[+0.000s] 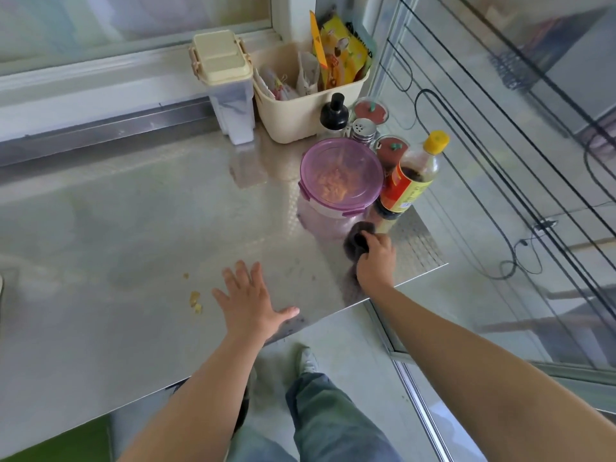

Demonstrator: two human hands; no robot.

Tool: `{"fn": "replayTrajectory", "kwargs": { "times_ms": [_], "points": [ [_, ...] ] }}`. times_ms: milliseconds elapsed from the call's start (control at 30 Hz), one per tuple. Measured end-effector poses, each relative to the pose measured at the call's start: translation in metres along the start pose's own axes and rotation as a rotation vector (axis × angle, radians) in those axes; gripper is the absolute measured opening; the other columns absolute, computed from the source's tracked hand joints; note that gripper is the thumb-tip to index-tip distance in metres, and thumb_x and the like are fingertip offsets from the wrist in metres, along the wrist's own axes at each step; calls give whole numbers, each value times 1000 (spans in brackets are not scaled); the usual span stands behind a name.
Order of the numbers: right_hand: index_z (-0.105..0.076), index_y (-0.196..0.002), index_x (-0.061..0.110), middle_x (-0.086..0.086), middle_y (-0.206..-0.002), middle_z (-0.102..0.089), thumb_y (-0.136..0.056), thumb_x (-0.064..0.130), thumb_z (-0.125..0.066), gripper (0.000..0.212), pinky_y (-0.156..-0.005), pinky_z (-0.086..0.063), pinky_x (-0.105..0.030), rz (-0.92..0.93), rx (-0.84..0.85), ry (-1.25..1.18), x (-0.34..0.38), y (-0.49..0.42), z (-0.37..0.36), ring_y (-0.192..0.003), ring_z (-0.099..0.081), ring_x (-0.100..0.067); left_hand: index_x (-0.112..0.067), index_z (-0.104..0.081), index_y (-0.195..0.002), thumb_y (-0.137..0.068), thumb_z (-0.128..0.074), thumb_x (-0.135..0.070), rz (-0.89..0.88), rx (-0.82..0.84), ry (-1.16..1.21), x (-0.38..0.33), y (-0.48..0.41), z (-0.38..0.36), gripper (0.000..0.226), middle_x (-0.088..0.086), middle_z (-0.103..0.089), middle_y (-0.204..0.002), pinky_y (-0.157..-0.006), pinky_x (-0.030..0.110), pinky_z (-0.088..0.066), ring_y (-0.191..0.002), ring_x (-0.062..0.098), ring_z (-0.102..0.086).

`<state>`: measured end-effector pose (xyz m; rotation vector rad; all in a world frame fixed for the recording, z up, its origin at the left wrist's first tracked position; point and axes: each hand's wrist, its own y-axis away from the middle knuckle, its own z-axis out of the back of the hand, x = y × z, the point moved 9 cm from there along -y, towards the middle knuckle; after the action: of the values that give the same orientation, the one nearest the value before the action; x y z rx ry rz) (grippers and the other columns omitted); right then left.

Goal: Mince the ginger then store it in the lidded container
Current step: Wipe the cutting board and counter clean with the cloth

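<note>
On the shiny steel counter (133, 211), left hand (248, 303) lies spread flat, right hand (375, 258) grips a dark crumpled cloth (356, 241).

**A kitchen, by its counter and condiments**

A stainless steel counter (133, 228) below a window (133, 15) carries a dark sauce bottle (411, 175), a metal shaker (363, 130), red-lidded jars (370, 110), a cream bin (293, 118) of seasoning packets (343, 58) and a purple-lidded container (340, 176) of food.
</note>
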<state>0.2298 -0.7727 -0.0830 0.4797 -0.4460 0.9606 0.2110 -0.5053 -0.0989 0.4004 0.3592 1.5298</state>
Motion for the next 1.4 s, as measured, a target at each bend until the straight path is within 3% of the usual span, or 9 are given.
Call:
{"fn": "replayTrajectory", "kwargs": {
  "times_ms": [167, 333, 567, 700, 767, 1000, 1200, 1300, 1400],
  "points": [
    [-66, -119, 9, -14, -116, -57, -80, -2, -42, 48, -96, -35, -24, 269, 333, -85, 45, 24, -44, -108, -51, -29, -19, 3, -151, -66, -48, -87, -27, -26, 28, 4, 2, 1, 120, 13, 2, -159, -113, 56, -20, -145, 39, -1],
    [-53, -134, 4, -18, -126, -49, -81, -10, -42, 56, -103, -34, -34, 42, 10, -34, 18, 11, -13, -115, -44, -35, -26, 1, -152, -72, -58, -75, -77, -37, 105, 10, 5, 1, 111, 8, 3, -160, -116, 52, -16, -147, 35, 1],
    [-58, -130, 6, -16, -120, -52, -83, -12, -41, 53, -99, -34, -24, 389, 399, -116, 94, 81, -82, -111, -48, -30, -18, -13, -152, -83, -57, -61, -146, -118, 195, 21, 10, 7, 93, 6, -1, -161, -119, 42, -13, -148, 27, -1],
    [-54, -132, 0, -23, -121, -50, -80, -7, -41, 55, -102, -32, -30, 162, 38, -167, 71, 44, -41, -113, -47, -38, -19, -31, -145, -86, -56, -54, -93, -271, 247, 56, 20, 19, 74, 8, -14, -159, -118, 40, -13, -147, 28, -10],
    [-44, -141, 2, -22, -133, -42, -86, -7, -41, 56, -107, -27, -36, 34, -4, -71, 57, 41, -41, -121, -38, -38, -19, -32, -145, -87, -56, -54, -15, -283, 278, 81, 25, 17, 72, 9, -15, -159, -117, 40, -14, -146, 29, -12],
    [-57, -132, 9, -11, -125, -49, -85, -10, -38, 53, -97, -33, -21, 386, 445, -87, 132, 108, -117, -114, -45, -27, -11, -25, -147, -88, -45, -62, 258, -198, 315, 145, 40, -5, 80, 19, -16, -155, -114, 50, -19, -143, 37, -14],
    [-49, -137, 6, -17, -130, -46, -83, -14, -39, 59, -106, -29, -29, 198, 172, -80, 117, 48, -78, -119, -41, -33, -3, -10, -152, -97, -28, -57, 315, -131, 412, 156, 47, -17, 79, 15, -4, -160, -118, 49, -12, -147, 31, -4],
    [-52, -136, 7, -17, -131, -48, -81, -14, -39, 60, -103, -34, -37, 263, 226, 17, 124, 71, -98, -112, -42, -36, -3, -9, -152, -99, -24, -53, 301, -106, 403, 158, 47, -20, 74, 14, -1, -161, -118, 48, -9, -148, 29, -1],
    [-59, -128, 8, -15, -126, -52, -80, -14, -40, 57, -101, -35, -29, 436, 424, -54, 148, 119, -128, -113, -45, -33, -4, -9, -152, -100, -22, -52, 292, -96, 406, 159, 47, -21, 72, 13, -1, -161, -119, 48, -8, -148, 29, 0]
  ]
}}
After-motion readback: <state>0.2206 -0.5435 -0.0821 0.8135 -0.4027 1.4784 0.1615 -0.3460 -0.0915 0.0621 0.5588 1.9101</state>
